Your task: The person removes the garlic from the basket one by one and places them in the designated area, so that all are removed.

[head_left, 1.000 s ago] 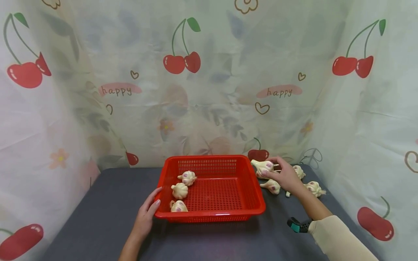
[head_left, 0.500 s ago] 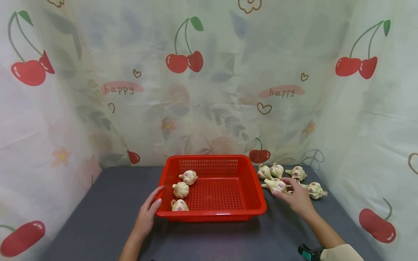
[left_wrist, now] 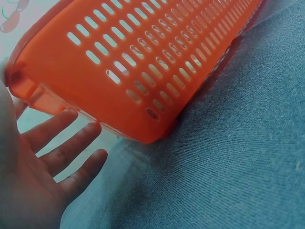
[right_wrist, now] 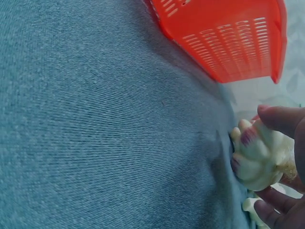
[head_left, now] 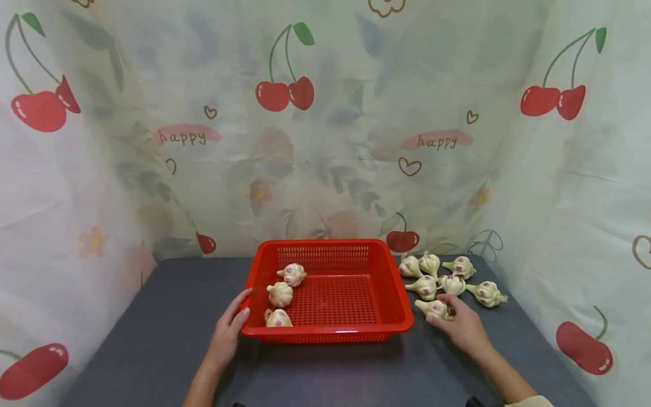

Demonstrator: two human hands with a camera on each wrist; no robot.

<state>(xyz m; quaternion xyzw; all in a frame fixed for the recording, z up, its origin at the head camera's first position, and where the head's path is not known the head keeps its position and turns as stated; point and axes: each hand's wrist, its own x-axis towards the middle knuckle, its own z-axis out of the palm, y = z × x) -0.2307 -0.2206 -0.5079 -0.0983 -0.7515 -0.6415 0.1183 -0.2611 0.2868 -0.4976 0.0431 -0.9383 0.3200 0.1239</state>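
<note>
My left hand (head_left: 224, 336) rests against the left edge of a red plastic basket (head_left: 325, 330). In the left wrist view its fingers (left_wrist: 71, 148) are spread and fairly straight, near the slotted wall and underside of the rim. Three garlic bulbs (head_left: 280, 294) lie along the basket's left side. To the right of the basket, my right hand (head_left: 465, 325) holds a garlic bulb (head_left: 432, 308) between thumb and fingers, low at the table. The right wrist view shows this bulb (right_wrist: 257, 152), white with purple patches, its root tuft toward the palm.
Several more garlic bulbs (head_left: 451, 285) lie grouped on the dark grey tabletop (head_left: 330, 373) at the back right, close to the basket's right wall. A pale curtain (head_left: 335, 169) printed with cherries hangs behind and on both sides.
My right hand has brought the garlic bulb from above the back of the group toward the table's front, lowering it in front of the other bulbs. The left hand and basket stay put.
</note>
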